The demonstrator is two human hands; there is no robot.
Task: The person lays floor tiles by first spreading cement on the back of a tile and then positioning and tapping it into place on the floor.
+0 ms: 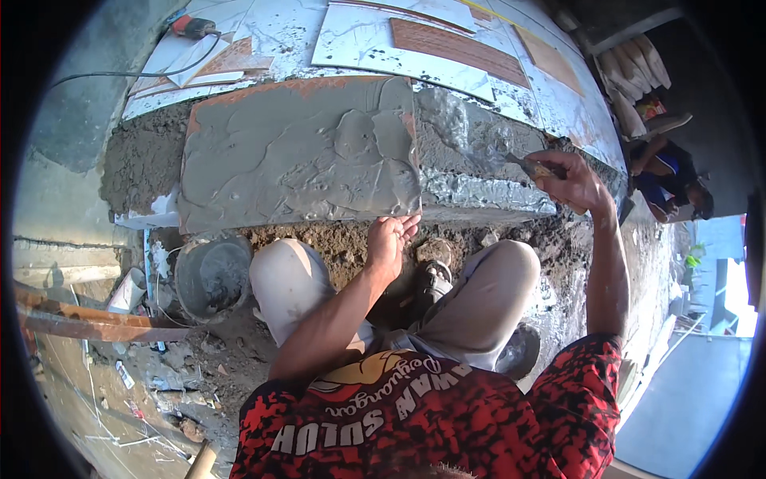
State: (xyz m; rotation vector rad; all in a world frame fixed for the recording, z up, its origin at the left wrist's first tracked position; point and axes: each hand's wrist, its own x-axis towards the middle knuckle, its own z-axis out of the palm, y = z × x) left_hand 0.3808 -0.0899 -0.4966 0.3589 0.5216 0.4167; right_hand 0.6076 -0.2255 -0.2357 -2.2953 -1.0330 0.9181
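A large tile [295, 152] lies across the step in front of me, its upturned face spread with wet grey mortar and its reddish rim showing in places. My left hand [391, 242] grips the tile's near edge close to the right corner, fingers curled against it. Off to the right, my right hand [570, 182] is closed round the handle of a trowel [519, 162]. The trowel's blade is over the wet mortar bed [471, 132] on the step, partly lost in glare; I cannot tell whether it touches.
A bucket [212, 275] with grey residue stands left of my knee. Behind the step are cut tile pieces [459, 49] and a red power tool [194, 27] with its cable. Another person [670, 176] sits at far right. Loose soil [335, 235] lies below the step.
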